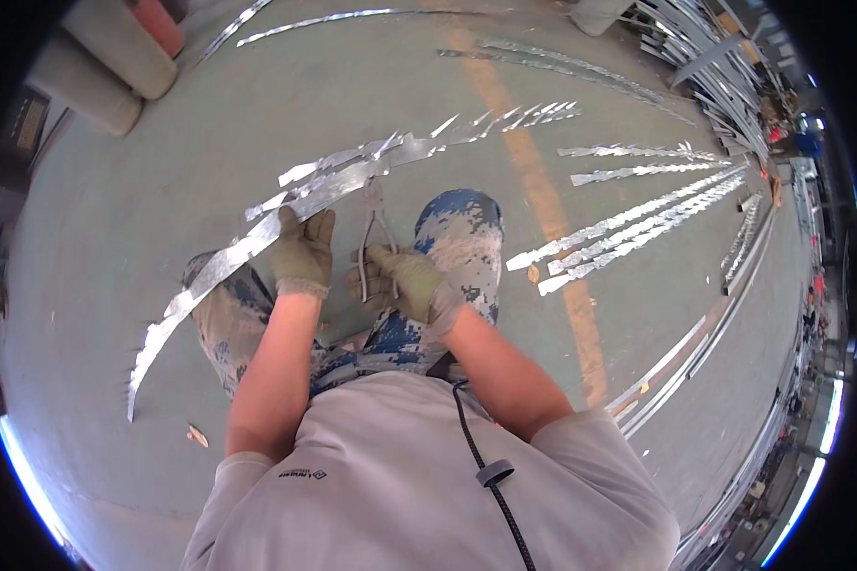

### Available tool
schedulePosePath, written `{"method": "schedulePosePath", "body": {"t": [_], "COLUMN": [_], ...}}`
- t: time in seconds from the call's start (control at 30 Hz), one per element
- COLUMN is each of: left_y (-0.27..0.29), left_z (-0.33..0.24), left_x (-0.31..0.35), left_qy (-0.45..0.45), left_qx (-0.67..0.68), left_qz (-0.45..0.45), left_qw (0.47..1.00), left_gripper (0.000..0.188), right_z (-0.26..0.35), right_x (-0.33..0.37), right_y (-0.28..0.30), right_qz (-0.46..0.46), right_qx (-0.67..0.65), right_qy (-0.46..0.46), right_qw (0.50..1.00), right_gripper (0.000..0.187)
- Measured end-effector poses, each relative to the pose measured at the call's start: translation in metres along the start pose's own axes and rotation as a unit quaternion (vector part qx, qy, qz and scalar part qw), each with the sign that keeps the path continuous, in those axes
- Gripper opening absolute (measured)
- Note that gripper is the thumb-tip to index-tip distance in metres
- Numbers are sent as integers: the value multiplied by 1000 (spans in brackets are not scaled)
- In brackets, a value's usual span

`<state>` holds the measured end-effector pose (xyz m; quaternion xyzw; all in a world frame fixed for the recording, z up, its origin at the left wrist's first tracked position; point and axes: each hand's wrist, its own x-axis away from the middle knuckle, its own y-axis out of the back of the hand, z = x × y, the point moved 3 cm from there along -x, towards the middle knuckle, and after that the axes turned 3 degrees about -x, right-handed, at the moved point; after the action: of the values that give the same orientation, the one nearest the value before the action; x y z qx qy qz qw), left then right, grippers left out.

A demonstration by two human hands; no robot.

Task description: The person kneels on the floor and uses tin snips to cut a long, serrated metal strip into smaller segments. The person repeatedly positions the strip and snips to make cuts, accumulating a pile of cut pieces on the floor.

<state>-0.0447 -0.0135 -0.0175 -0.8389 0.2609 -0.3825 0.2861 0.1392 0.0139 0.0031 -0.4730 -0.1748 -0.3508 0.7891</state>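
My left hand (302, 249), in an olive work glove, grips the lower edge of a long shiny metal strip (241, 249) with its thumb over the face. The strip slants from the lower left up to the far right, with jagged tabs standing out along its edge. In my gloved right hand (405, 279) is a pair of pliers (369, 228), its two long grey handles spread and its head pointing away from me. The pliers' head lies at the strip's near edge; whether the jaws bite the metal I cannot tell. Another jagged strip (319, 169) lies just beyond.
Several notched metal strips (628, 224) lie on the grey-green floor to the right, across a faded orange line (533, 181). Longer strips (543, 62) lie farther off. A heap of metal lengths (709, 57) is at the far right, and pale cylinders (119, 48) stand at the far left.
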Motion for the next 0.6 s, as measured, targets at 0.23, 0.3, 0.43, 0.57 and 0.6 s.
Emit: {"method": "schedulePosePath", "body": {"t": [0.23, 0.3, 0.43, 0.57, 0.6], "left_y": [11, 15, 19, 13, 12], "left_z": [2, 1, -3, -6, -7], "left_x": [-7, 0, 3, 5, 4], "left_qy": [27, 41, 46, 44, 43], "left_qx": [-45, -54, -45, -54, -53], "left_qz": [-5, -13, 13, 11, 10], "left_qw": [999, 998, 998, 998, 998], "left_gripper": [32, 35, 36, 34, 34], "right_z": [-9, -14, -23, -36, -32], "right_x": [0, 4, 9, -4, 0], "right_y": [-2, -4, -13, -1, -10], "right_qz": [-115, -100, -109, -114, -118], "right_qx": [76, 96, 205, 262, 249], "right_qy": [39, 10, -8, 11, 14], "right_qw": [990, 990, 973, 958, 961], "right_gripper": [31, 31, 30, 33, 33]}}
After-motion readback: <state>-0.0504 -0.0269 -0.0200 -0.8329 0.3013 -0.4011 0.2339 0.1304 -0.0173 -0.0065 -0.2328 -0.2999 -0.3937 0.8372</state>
